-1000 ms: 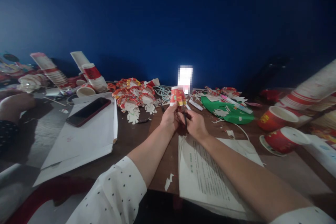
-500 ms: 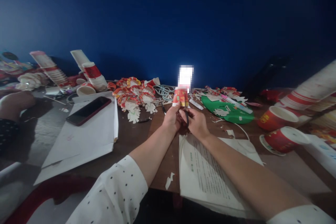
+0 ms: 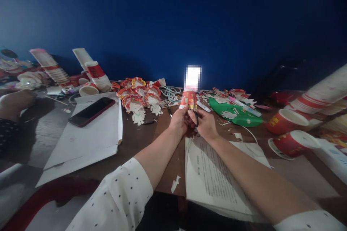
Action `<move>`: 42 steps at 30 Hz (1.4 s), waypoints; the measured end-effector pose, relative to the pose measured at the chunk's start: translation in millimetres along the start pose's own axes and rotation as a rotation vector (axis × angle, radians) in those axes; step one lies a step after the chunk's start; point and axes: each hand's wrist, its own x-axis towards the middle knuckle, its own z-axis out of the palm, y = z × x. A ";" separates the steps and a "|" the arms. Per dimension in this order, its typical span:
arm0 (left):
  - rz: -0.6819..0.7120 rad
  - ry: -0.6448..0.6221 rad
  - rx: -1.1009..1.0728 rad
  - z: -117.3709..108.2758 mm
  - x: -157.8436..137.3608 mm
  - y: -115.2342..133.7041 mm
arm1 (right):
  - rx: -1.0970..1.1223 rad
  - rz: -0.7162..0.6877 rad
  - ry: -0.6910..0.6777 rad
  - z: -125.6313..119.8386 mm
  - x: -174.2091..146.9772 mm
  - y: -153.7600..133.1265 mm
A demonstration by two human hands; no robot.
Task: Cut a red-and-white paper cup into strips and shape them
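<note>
A red printed paper cup piece [image 3: 187,99] is pinched in my left hand [image 3: 179,121], held up over the table's middle. My right hand [image 3: 206,124] is closed on dark-handled scissors [image 3: 196,118], whose blades point up along the right side of the red paper. The two hands nearly touch. Just behind them a bright phone screen [image 3: 193,76], blurred out, stands against the wall. A white marker [image 3: 203,106] lies beyond my right hand, and a dark pen [image 3: 168,110] lies left of my left hand.
Cut red-and-white paper pieces [image 3: 138,95] pile up at the left back. A phone [image 3: 92,112] rests on white paper [image 3: 81,144]. At right are a green disc [image 3: 233,113], paper cups [image 3: 291,144] and cup stacks [image 3: 314,97]. Printed sheets [image 3: 217,180] lie in front. Another person's hand [image 3: 17,103] is at far left.
The scissors have turned slightly, so their handle loop shows more and the blades stand beside the red paper. Both hands stay in nearly the same place.
</note>
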 end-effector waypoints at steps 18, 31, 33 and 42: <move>-0.012 0.045 -0.111 -5.6 2.9 9.5 | 0.032 0.058 -0.002 -5.8 4.9 2.5; 0.123 0.179 -0.187 -0.9 3.2 17.1 | -0.067 -0.034 -0.230 0.6 1.9 19.9; 0.113 0.174 -0.156 -4.1 5.9 15.5 | -0.162 -0.102 -0.241 -0.3 0.8 23.5; 0.054 0.117 -0.213 -5.0 9.9 9.3 | -0.293 -0.182 -0.182 0.0 -1.0 26.0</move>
